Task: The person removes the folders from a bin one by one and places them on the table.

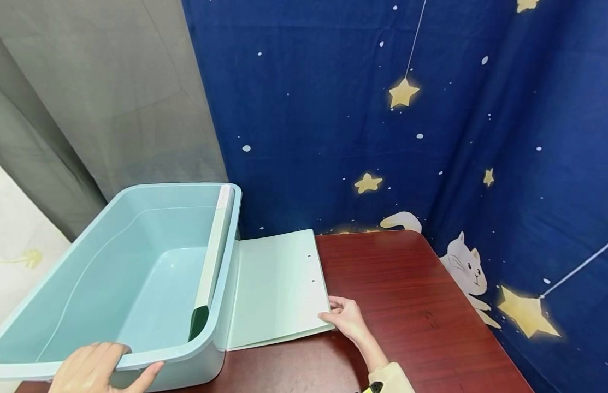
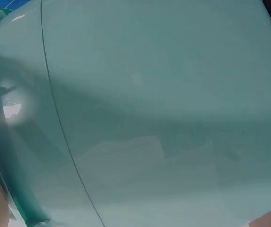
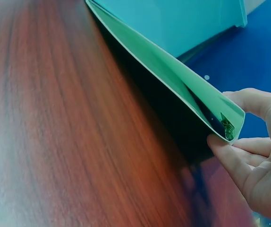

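Note:
A large light-blue plastic tub (image 1: 104, 234) stands at the left of the table. My left hand (image 1: 94, 368) grips its near rim, fingers over the edge and thumb outside. The left wrist view is filled mostly by the tub wall (image 2: 164, 85). My right hand (image 1: 350, 319) pinches the right edge of a pale green ring binder (image 1: 279, 284), which lies beside the tub, two small holes in its cover. In the right wrist view, my thumb and fingers hold the binder's spine edge (image 3: 173, 71), and a metal fitting (image 3: 227, 126) shows inside it.
Another pale green binder (image 1: 216, 245) with a white label stands on edge inside the tub, against its right wall. The reddish-brown wooden table (image 1: 397, 305) extends to the right. A grey curtain (image 1: 102, 82) and a blue star-patterned curtain (image 1: 323, 109) hang behind.

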Motion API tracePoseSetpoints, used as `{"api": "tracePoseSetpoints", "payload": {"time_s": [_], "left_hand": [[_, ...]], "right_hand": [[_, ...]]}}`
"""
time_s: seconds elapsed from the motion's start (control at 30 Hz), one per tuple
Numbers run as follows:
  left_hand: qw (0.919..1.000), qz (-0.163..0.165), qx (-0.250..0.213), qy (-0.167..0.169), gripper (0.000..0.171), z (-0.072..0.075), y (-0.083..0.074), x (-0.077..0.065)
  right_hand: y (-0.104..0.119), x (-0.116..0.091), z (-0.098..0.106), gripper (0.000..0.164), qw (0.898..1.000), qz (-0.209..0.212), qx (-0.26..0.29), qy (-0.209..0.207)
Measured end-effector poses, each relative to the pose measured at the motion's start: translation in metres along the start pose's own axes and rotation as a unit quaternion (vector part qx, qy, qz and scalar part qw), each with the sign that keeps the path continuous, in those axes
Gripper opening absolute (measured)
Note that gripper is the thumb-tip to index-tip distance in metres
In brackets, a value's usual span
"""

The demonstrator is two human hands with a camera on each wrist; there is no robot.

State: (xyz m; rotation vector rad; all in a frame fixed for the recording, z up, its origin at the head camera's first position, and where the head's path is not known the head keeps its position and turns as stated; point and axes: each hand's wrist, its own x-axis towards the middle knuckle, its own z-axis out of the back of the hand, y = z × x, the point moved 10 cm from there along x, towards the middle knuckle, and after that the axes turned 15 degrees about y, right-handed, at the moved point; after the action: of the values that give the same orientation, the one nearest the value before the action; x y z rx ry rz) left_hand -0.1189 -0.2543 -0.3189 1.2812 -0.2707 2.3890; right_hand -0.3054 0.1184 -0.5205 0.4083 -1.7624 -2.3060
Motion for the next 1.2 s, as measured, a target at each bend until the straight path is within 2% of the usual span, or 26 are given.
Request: {"api": "tracePoseSetpoints", "payload": {"time_s": [0.5, 0.77, 1.0, 1.2], "left_hand": [[0.9999, 0.008, 0.004, 0.005, 0.064, 0.001, 0.001, 0.0], [0.9999, 0.002, 0.001, -0.014, 0.065, 0.001, 0.0, -0.001], [0.9999, 0.001, 0.008, -0.007, 0.065, 0.0, -0.001, 0.001], [0.9998, -0.002, 0.002, -0.019, 0.065, 0.002, -0.002, 0.0]], "right_hand": [[-0.004, 0.001, -0.002, 0.055, 0.999, -0.004, -0.037, 0.018], [0.001, -0.001, -0.004, 0.057, 0.998, 0.01, -0.051, 0.024], [0.012, -0.004, 0.01, 0.061, 0.991, -0.007, -0.132, -0.019], [0.033, -0.003, 0.02, 0.062, 0.994, 0.014, -0.102, -0.042]]}}
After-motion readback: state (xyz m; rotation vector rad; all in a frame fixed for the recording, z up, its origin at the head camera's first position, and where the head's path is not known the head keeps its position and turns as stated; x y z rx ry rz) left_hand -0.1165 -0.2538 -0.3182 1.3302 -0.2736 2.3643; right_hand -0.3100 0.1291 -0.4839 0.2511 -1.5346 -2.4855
